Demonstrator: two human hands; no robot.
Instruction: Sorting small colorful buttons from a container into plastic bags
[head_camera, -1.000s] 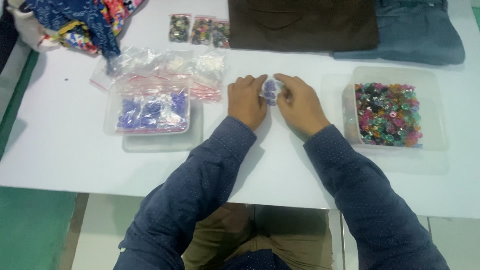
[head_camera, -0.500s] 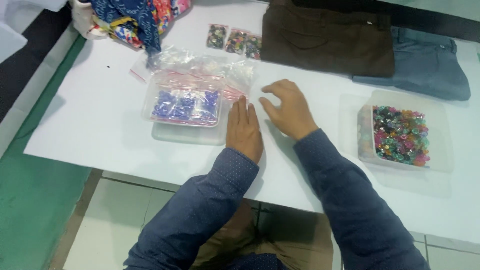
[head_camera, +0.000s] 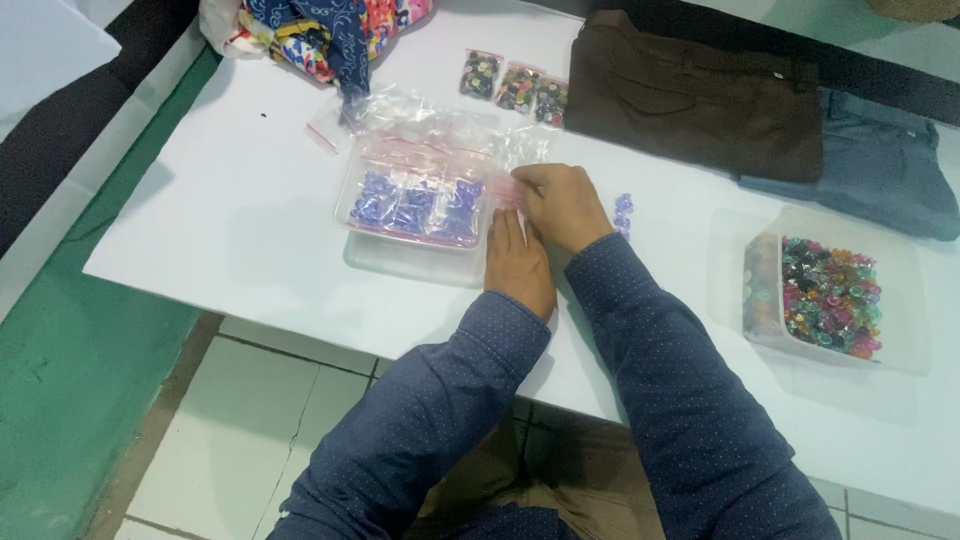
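Note:
My right hand (head_camera: 566, 205) pinches a small clear zip bag (head_camera: 506, 192) with a pink seal at the right edge of a clear tub (head_camera: 412, 250). My left hand (head_camera: 521, 268) lies just below it, with its fingertips on the same bag and partly hidden under the right hand. The tub holds several clear bags of blue-purple buttons (head_camera: 416, 205). A few loose blue-purple buttons (head_camera: 622, 212) lie on the white table (head_camera: 230, 230), just right of my right hand.
At the right stands a clear tub (head_camera: 905, 300) full of mixed coloured buttons. Three small bags of buttons (head_camera: 515, 85), brown trousers (head_camera: 700, 95) and blue jeans (head_camera: 880, 170) lie along the back. A colourful cloth (head_camera: 330, 30) sits at the back left.
Both hands moved left from the table's middle to the tub of bagged buttons and took hold of a small zip bag. A few loose buttons now lie where the hands were.

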